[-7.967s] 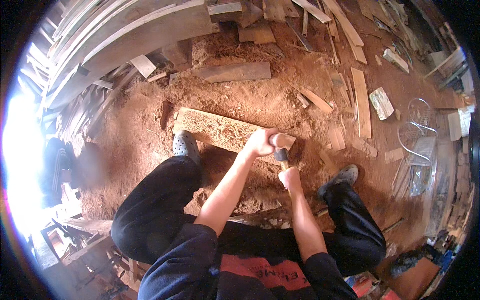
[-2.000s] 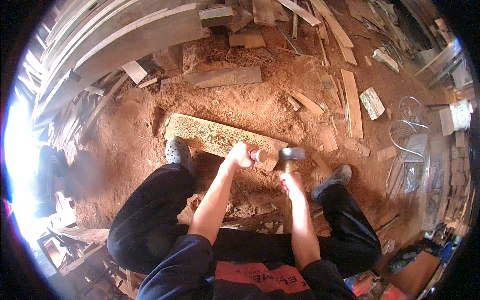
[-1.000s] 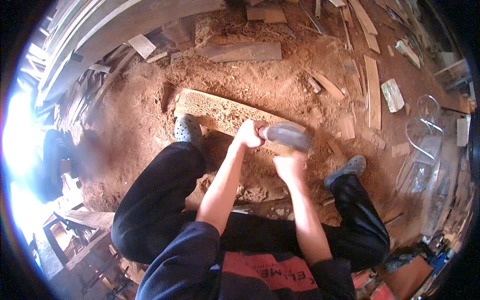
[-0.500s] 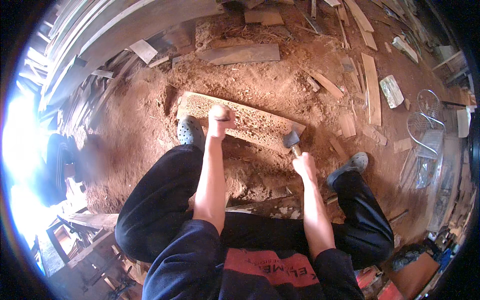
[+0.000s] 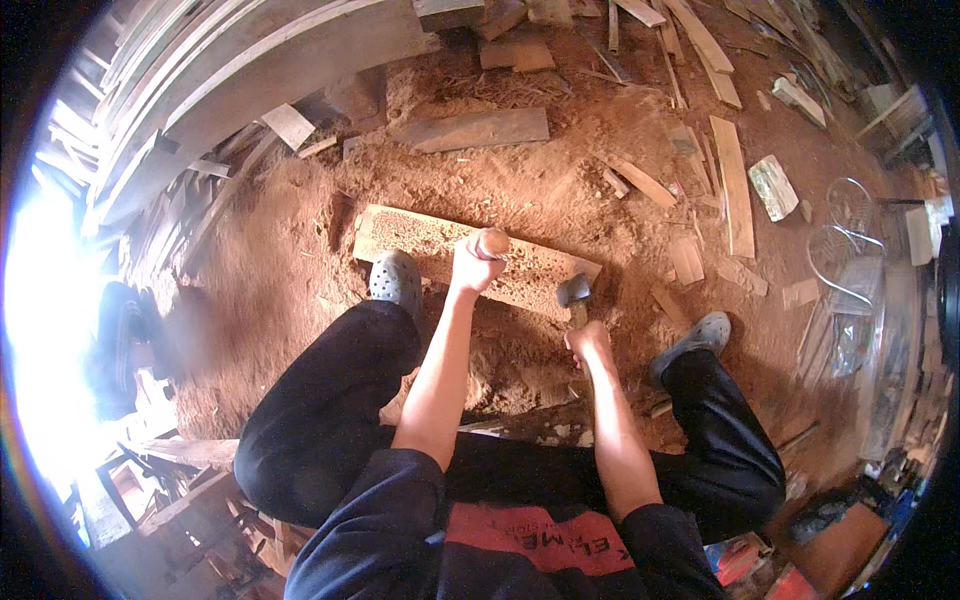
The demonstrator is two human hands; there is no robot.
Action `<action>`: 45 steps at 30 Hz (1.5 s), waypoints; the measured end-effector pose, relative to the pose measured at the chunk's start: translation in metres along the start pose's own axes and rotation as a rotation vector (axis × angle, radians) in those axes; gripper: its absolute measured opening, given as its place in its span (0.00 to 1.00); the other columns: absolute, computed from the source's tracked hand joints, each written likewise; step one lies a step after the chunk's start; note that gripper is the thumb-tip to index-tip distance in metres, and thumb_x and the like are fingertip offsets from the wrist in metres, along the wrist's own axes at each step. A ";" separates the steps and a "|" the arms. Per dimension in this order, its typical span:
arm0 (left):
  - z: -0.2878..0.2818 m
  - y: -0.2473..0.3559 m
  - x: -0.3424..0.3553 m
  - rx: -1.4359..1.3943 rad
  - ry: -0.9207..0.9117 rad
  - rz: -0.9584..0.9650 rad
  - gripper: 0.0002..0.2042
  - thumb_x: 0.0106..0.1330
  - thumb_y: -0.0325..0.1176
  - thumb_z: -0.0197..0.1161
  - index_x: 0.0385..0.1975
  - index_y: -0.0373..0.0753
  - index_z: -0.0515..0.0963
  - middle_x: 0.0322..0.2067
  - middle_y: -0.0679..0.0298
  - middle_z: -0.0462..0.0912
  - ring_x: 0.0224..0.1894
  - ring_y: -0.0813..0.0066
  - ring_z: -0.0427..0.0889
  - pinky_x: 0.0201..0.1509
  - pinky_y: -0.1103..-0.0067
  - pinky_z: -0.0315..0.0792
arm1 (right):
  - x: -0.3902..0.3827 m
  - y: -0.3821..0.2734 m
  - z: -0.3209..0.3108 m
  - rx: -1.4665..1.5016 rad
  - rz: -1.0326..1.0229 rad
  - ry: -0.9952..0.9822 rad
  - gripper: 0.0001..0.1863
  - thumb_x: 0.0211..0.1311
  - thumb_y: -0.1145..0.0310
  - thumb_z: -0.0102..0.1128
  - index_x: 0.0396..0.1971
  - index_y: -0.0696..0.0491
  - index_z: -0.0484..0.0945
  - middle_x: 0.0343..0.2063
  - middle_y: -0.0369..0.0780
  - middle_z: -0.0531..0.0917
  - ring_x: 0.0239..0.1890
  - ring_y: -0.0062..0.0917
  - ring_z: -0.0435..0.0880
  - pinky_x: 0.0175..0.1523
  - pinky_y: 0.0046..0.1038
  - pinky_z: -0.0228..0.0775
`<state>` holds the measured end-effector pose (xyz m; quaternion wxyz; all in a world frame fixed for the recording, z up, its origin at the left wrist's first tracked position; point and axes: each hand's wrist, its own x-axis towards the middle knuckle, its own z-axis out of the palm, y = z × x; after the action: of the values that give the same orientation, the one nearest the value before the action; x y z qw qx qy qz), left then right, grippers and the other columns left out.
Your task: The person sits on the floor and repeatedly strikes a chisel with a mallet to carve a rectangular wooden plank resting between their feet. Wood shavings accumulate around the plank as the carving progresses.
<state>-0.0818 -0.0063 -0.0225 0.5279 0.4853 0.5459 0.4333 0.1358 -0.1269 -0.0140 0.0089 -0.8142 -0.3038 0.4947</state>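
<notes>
A pale wooden board (image 5: 400, 228), its face pitted all over with small gouges, lies slantwise on the ground in front of me. My left hand (image 5: 474, 268) is wrapped round a tool with a round wooden handle (image 5: 493, 241), held over the board's middle; its blade is hidden below, so it looks like a chisel or gouge, but I cannot tell. My right hand (image 5: 590, 345) grips a hammer (image 5: 573, 291) with a dark metal head and a wooden handle. The hammer head hangs by the board's right end, apart from the wooden handle.
My left clog (image 5: 396, 280) is at the board's near left edge; my right clog (image 5: 710, 333) stands farther right. Offcuts and planks (image 5: 735, 185) litter the reddish, sawdust-covered ground. Long boards (image 5: 290, 60) are stacked at the upper left. A wire-framed object (image 5: 850, 265) lies at the right.
My left hand has shifted right along the board with its wooden-handled tool. My right hand has drawn slightly left and nearer to me with the hammer.
</notes>
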 end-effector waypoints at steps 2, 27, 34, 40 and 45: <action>0.006 -0.002 -0.002 0.263 -0.107 0.126 0.16 0.38 0.30 0.63 0.32 0.38 0.78 0.27 0.61 0.82 0.30 0.68 0.81 0.37 0.75 0.74 | 0.005 0.009 0.011 -0.003 -0.070 0.064 0.15 0.50 0.66 0.53 0.21 0.66 0.78 0.17 0.52 0.80 0.17 0.38 0.81 0.21 0.36 0.71; 0.068 0.026 -0.002 -0.292 0.283 -0.209 0.10 0.38 0.18 0.62 0.15 0.39 0.69 0.14 0.68 0.71 0.16 0.78 0.68 0.21 0.80 0.63 | 0.008 0.017 0.032 -0.168 -0.234 0.398 0.17 0.41 0.66 0.55 0.27 0.66 0.77 0.26 0.58 0.79 0.33 0.52 0.79 0.40 0.44 0.72; 0.072 0.022 -0.003 -0.314 0.329 -0.258 0.09 0.39 0.20 0.64 0.12 0.38 0.69 0.13 0.67 0.71 0.15 0.77 0.68 0.21 0.80 0.63 | 0.003 0.016 0.022 -0.105 -0.269 0.333 0.17 0.40 0.66 0.55 0.25 0.67 0.76 0.26 0.60 0.78 0.35 0.53 0.79 0.41 0.45 0.72; 0.075 0.029 -0.009 -0.361 0.216 -0.198 0.07 0.39 0.20 0.63 0.13 0.37 0.70 0.13 0.67 0.71 0.15 0.77 0.69 0.21 0.80 0.63 | 0.003 0.018 0.024 -0.089 -0.306 0.386 0.16 0.40 0.66 0.55 0.24 0.67 0.77 0.25 0.59 0.79 0.33 0.52 0.79 0.40 0.44 0.72; 0.076 0.031 -0.008 -0.356 0.159 -0.186 0.07 0.38 0.20 0.62 0.14 0.37 0.70 0.13 0.67 0.70 0.15 0.77 0.69 0.21 0.80 0.62 | 0.010 0.021 0.030 -0.142 -0.295 0.388 0.16 0.41 0.66 0.56 0.25 0.66 0.76 0.25 0.59 0.79 0.33 0.52 0.79 0.39 0.45 0.72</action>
<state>-0.0036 -0.0129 0.0044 0.5983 0.2963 0.5430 0.5093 0.1254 -0.1479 -0.0436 0.0819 -0.8393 -0.4460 0.3000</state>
